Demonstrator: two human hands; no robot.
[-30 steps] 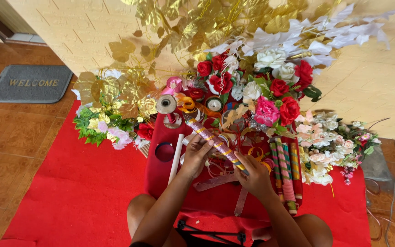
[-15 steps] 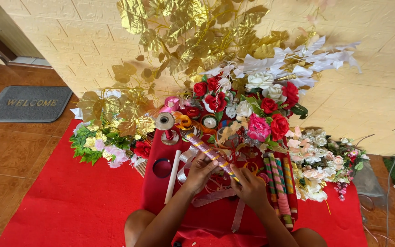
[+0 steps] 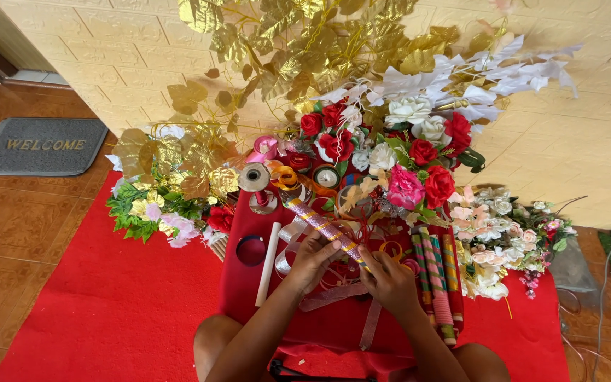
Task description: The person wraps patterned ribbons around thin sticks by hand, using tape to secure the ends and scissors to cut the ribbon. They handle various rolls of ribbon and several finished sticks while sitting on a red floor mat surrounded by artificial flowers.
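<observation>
Both my hands hold a stick wrapped in pink glitter ribbon with gold bands (image 3: 323,228), slanting from upper left to lower right. My left hand (image 3: 310,259) grips its middle from below. My right hand (image 3: 389,281) pinches its lower end. Under them lies a low red table (image 3: 247,283) strewn with loose ribbon strips. Several finished wrapped sticks (image 3: 434,283) lie side by side just right of my right hand. A plain white stick (image 3: 269,263) lies to the left of my left hand.
Ribbon spools (image 3: 254,179) stand at the table's far edge. Red, pink and white artificial flowers (image 3: 404,166) and gold leaves (image 3: 298,42) pile against the cream wall. A red carpet (image 3: 107,311) covers the tiled floor. A grey doormat (image 3: 40,146) lies far left. Cables (image 3: 606,283) run at right.
The camera has tilted and shifted slightly; my hands keep their grip on the wrapped stick, with small finger shifts along it.
</observation>
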